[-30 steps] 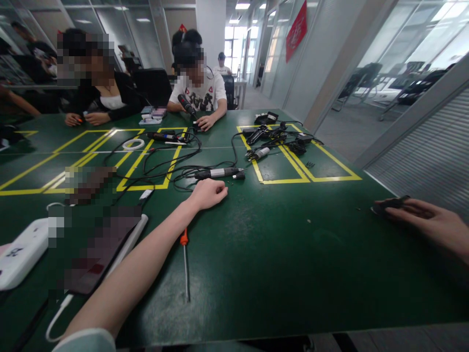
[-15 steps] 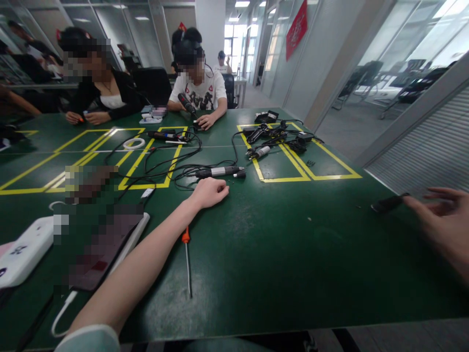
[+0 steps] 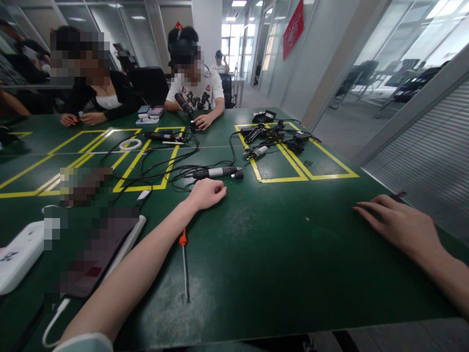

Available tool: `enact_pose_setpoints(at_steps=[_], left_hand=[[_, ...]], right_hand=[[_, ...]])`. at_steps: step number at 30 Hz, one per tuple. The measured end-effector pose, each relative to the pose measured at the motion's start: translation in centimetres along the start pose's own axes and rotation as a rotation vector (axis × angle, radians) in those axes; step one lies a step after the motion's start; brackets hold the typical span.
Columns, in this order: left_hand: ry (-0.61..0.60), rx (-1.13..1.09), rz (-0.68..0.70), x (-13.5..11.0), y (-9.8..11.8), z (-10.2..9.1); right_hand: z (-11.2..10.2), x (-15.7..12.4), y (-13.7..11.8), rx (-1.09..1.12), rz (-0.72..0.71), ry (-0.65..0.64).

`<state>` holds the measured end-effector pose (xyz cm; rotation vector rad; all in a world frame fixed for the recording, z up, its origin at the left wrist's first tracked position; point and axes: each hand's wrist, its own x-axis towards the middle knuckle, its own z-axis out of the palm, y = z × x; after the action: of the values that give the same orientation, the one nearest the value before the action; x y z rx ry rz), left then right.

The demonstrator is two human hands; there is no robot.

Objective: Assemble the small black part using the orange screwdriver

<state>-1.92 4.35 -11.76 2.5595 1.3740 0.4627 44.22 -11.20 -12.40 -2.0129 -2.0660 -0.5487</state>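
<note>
My left hand (image 3: pixel 207 193) rests on the green table (image 3: pixel 278 274), fingers curled into a loose fist with nothing showing in it. Just beyond its knuckles lies a black-and-silver corded tool (image 3: pixel 219 172). A thin screwdriver with an orange collar (image 3: pixel 184 264) lies beside my left forearm. My right hand (image 3: pixel 397 222) lies palm down near the table's right edge, fingers stretched out flat. A small dark flat object (image 3: pixel 401 194) peeks out just behind that hand; most of it is hidden.
Two people sit at the far side, hands on the table. Cables and black tools (image 3: pixel 273 134) fill yellow-taped squares (image 3: pixel 311 177). A white tape ring (image 3: pixel 131 143) lies far left. A white device (image 3: pixel 18 254) and a blurred flat item sit at near left.
My right hand lifted off the small dark object, hovered with fingers spread, then came back down flat on the table, reaching further left. My left hand stayed put.
</note>
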Motion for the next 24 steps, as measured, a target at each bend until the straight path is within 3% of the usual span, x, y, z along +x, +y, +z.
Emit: enact_pose_setpoints(at_steps=[9,13,16,21,24], left_hand=[[0.003,0.005,-0.002,0.1,0.0,0.0],[0.0,0.011,0.001,0.0,0.1,0.0],[0.0,0.013,0.004,0.0,0.1,0.0],[0.007,0.016,0.005,0.1,0.0,0.1],[0.011,0.021,0.008,0.1,-0.1,0.1]], right_hand=[[0.9,0.2,0.4,0.063,0.038,-0.02],[0.5,0.2,-0.1,0.138,0.056,0.048],[-0.2,0.1,-0.6,0.28,0.191,0.128],[-1.8,0.2,-1.4,0.522,0.564,0.206],[-2.4,0.3,-1.5,0.643,0.693,0.217]])
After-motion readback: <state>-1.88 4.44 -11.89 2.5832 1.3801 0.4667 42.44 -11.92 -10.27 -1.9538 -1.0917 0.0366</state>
